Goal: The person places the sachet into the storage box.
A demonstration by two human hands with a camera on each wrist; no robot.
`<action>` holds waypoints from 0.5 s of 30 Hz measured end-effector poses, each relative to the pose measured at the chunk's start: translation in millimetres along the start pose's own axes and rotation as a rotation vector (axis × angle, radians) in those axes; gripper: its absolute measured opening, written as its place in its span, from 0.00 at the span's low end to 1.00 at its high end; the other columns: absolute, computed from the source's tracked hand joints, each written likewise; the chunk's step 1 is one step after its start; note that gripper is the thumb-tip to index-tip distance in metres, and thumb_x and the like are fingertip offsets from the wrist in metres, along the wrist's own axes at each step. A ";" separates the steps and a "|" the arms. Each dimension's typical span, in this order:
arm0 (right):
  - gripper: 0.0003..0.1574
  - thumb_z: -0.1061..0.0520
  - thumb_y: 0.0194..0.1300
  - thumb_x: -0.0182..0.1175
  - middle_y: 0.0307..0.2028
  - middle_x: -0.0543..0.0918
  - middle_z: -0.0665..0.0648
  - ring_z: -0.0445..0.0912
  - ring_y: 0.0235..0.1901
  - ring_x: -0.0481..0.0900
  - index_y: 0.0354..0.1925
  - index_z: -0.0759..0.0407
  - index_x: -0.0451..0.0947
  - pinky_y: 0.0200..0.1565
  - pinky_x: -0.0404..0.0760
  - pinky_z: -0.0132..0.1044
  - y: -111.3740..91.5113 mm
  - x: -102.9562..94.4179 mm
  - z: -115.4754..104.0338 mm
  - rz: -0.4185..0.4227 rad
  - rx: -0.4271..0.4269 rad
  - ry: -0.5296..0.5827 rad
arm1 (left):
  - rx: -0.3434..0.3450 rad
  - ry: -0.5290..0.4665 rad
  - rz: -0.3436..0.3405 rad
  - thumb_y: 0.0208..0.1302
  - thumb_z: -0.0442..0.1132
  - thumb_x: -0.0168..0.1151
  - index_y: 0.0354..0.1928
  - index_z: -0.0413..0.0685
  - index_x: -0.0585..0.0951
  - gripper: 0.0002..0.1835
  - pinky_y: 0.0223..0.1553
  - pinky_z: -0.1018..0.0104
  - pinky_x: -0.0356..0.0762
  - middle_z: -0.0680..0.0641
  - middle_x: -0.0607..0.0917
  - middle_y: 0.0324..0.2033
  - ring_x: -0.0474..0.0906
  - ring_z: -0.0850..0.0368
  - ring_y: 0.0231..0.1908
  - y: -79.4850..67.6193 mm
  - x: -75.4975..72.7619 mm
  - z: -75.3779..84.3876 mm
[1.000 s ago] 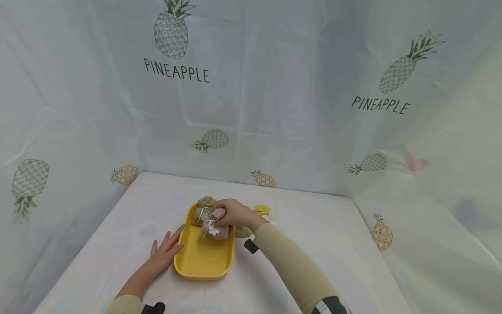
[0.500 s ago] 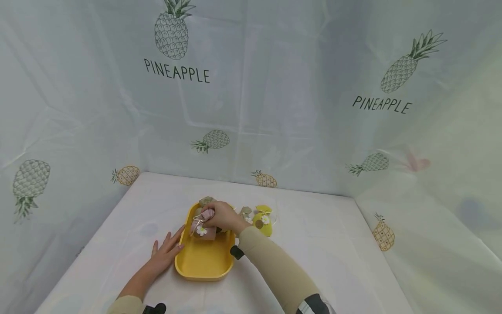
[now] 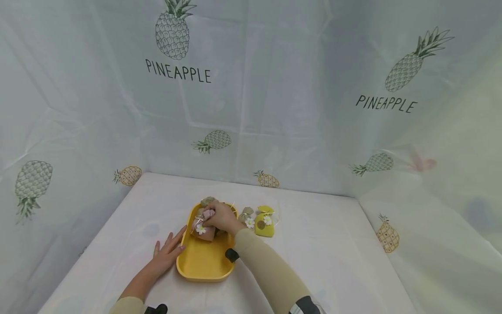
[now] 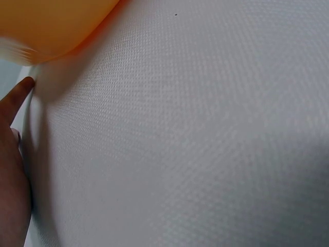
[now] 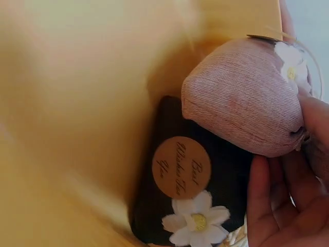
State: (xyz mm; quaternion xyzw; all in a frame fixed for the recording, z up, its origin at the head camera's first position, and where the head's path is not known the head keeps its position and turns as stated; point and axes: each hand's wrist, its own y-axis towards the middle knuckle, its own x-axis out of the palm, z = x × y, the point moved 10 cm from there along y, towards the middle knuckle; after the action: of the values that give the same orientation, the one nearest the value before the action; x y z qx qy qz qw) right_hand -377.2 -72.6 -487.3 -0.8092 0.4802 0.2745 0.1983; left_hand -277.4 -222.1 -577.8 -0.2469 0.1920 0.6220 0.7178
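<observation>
A pink drawstring pouch (image 5: 241,98) with a white flower hangs from my right hand (image 3: 222,216), whose fingers pinch its gathered neck over the far end of the yellow tray (image 3: 205,266). Beside it in the right wrist view lies a dark pouch (image 5: 175,123) with a round "Best Wishes For You" label and a white flower. The greenish top of another pouch (image 3: 208,201) shows at the tray's far rim, partly behind my hand. My left hand (image 3: 164,257) rests with spread, straight fingers against the tray's left side.
Right of the tray, on the white-covered table (image 3: 306,244), lie a grey-green pouch (image 3: 246,214) and a yellow pouch (image 3: 265,226), both with white flowers. A pineapple-print sheet (image 3: 282,109) hangs around the back and sides.
My right hand has carried the pink pouch leftward and slightly lower into the tray's far part. The pouches on the right are now uncovered. My left hand stays at the tray.
</observation>
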 end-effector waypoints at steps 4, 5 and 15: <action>0.19 0.57 0.51 0.76 0.38 0.81 0.45 0.40 0.36 0.77 0.43 0.50 0.83 0.37 0.79 0.34 -1.0 0.4 2.9 0.024 0.016 0.021 | -0.014 0.007 -0.013 0.74 0.56 0.45 0.77 0.55 0.50 0.35 0.63 0.39 0.09 0.41 0.54 0.74 0.30 0.34 0.73 -0.3 1.6 -1.1; 0.19 0.57 0.51 0.76 0.38 0.81 0.45 0.40 0.36 0.77 0.43 0.50 0.83 0.37 0.79 0.34 -1.1 0.4 3.9 0.032 0.020 0.030 | -0.017 0.008 -0.014 0.74 0.56 0.45 0.77 0.55 0.50 0.35 0.63 0.39 0.09 0.41 0.54 0.74 0.30 0.34 0.73 -0.4 1.7 -1.4; 0.18 0.53 0.51 0.77 0.40 0.83 0.42 0.40 0.41 0.79 0.41 0.42 0.83 0.47 0.79 0.40 -1.7 11.3 11.5 0.061 0.013 -0.074 | -0.008 0.003 -0.002 0.74 0.54 0.46 0.77 0.54 0.52 0.35 0.63 0.38 0.11 0.41 0.55 0.74 0.31 0.34 0.73 -0.3 0.3 1.0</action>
State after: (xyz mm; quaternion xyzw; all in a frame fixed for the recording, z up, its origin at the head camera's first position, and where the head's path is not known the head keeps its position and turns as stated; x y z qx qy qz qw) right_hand -374.3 -72.6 -503.3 -0.7823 0.4987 0.3069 0.2126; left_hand -277.1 -221.3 -577.1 -0.2510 0.1903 0.6216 0.7172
